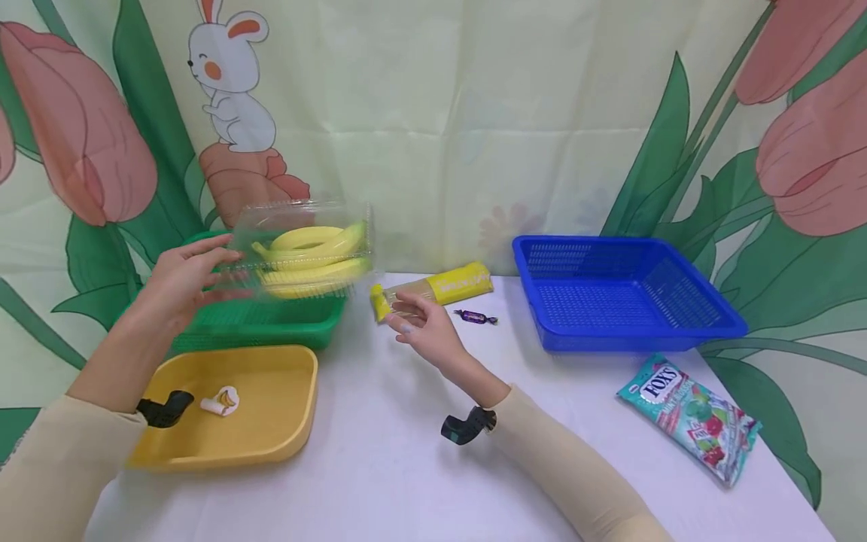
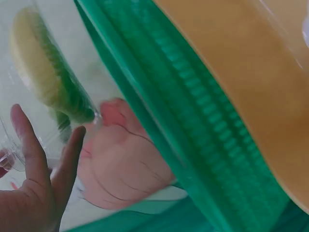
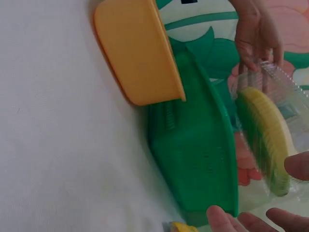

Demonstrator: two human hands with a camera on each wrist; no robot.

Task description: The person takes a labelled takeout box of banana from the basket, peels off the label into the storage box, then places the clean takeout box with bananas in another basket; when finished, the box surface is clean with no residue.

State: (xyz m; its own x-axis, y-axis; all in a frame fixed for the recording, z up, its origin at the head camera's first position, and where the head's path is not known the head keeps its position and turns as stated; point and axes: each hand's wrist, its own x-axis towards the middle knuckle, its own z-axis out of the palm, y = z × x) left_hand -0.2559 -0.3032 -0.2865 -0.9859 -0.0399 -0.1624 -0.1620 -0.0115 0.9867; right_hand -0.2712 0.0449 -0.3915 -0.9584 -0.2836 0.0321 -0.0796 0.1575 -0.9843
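My left hand (image 1: 186, 282) grips the left end of a clear plastic clamshell box (image 1: 260, 222). Yellow bananas with greenish ends (image 1: 314, 280) show through it. The box is held up over the green basket (image 1: 271, 333), tilted a little. In the right wrist view, the bananas (image 3: 270, 130) are beside my right fingertips; I cannot tell whether these touch the box. My right hand (image 1: 430, 331) is raised with relaxed fingers and holds nothing. From the head view it overlaps a yellow packet with a see-through window (image 1: 467, 284). A purple wrapped candy (image 1: 476, 317) lies nearby.
A yellow tub (image 1: 308, 391) with a banana-picture sticker (image 1: 229, 399) stands in front of the green basket. On the right is a blue basket (image 1: 630, 340), and a Fox's candy bag (image 1: 698, 421) lies near the table's right edge. A printed cloth (image 1: 433, 113) hangs behind.
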